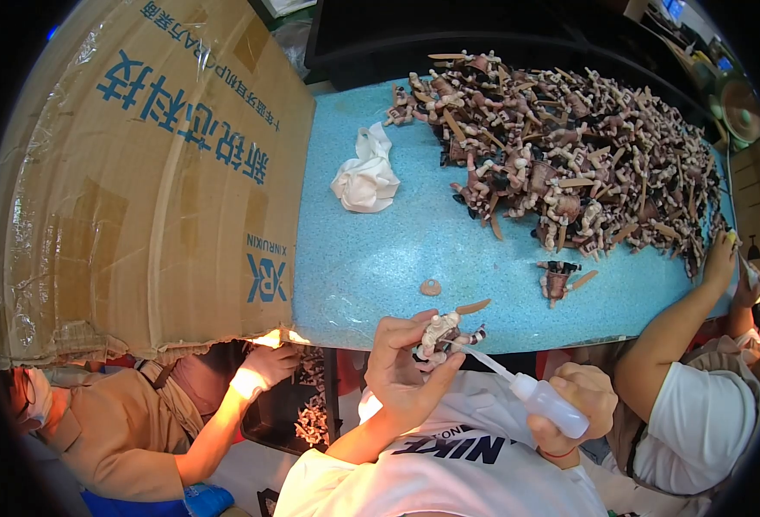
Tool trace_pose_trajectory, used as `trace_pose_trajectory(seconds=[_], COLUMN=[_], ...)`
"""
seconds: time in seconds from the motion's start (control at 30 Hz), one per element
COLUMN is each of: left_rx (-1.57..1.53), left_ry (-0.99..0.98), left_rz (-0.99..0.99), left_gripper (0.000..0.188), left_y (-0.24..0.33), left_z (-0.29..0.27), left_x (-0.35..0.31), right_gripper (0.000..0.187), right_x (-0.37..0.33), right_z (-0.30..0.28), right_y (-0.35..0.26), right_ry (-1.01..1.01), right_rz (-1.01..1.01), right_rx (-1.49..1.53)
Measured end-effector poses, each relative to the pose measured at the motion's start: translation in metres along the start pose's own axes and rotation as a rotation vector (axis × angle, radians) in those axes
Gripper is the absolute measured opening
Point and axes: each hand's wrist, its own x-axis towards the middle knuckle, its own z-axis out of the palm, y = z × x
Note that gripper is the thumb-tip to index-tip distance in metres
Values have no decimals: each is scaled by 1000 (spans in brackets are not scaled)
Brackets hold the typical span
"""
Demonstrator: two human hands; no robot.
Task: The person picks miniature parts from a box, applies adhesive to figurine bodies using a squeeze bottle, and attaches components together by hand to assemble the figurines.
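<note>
My left hand (402, 372) is closed around a small pale figurine (437, 338) with a tan blade sticking out, above the near edge of the table. My right hand (583, 398) grips a translucent squeeze bottle (554, 408). The bottle is tilted, and its long thin nozzle reaches the figurine; whether any liquid comes out is too small to tell. Beyond my hands, a small tan piece (431, 287) lies on the blue table surface (354, 258). A single figurine (558, 281) with a brown body and tan blade lies farther right.
A large heap of figurines (570, 164) covers the far right of the table. A crumpled white tissue (366, 177) lies left of it. A cardboard box (147, 198) stands at left. Co-workers' arms (216, 431) show on both sides, above a black bin (333, 401) at lower left.
</note>
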Motion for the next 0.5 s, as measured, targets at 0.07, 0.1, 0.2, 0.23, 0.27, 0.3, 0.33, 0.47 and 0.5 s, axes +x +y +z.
trace_pose_trajectory(seconds=[0.07, 0.1, 0.2, 0.23, 0.27, 0.3, 0.33, 0.47, 0.5], left_rx=[10, 21, 15, 14, -2, -18, -19, 5, 2], left_ry=[1, 3, 9, 8, 14, 21, 21, 5, 12], left_rz=[15, 30, 10, 10, 10, 12, 12, 31, 28], left_gripper=[40, 39, 39, 39, 39, 39, 39, 39, 39], left_y=[1, 1, 1, 0, 0, 0, 0, -1, -1], left_z=[1, 1, 0, 1, 1, 1, 1, 0, 1], left_x=[1, 2, 0, 0, 0, 1, 1, 1, 1], right_gripper=[41, 41, 40, 40, 39, 39, 40, 44, 44], right_x=[1, 2, 3, 2, 1, 1, 0, -1, -3], right_z=[-4, -6, -7, -4, -2, 0, 2, -7, -7], right_y=[0, 0, 1, 2, 2, 2, 1, 4, 5], right_ry=[-49, -49, -79, -30, 18, 19, 26, -95, -94], right_rz=[1, 0, 3, -23, -48, -49, -52, -24, -25], right_rx=[-55, -56, -76, -45, -13, -13, -3, -75, -75])
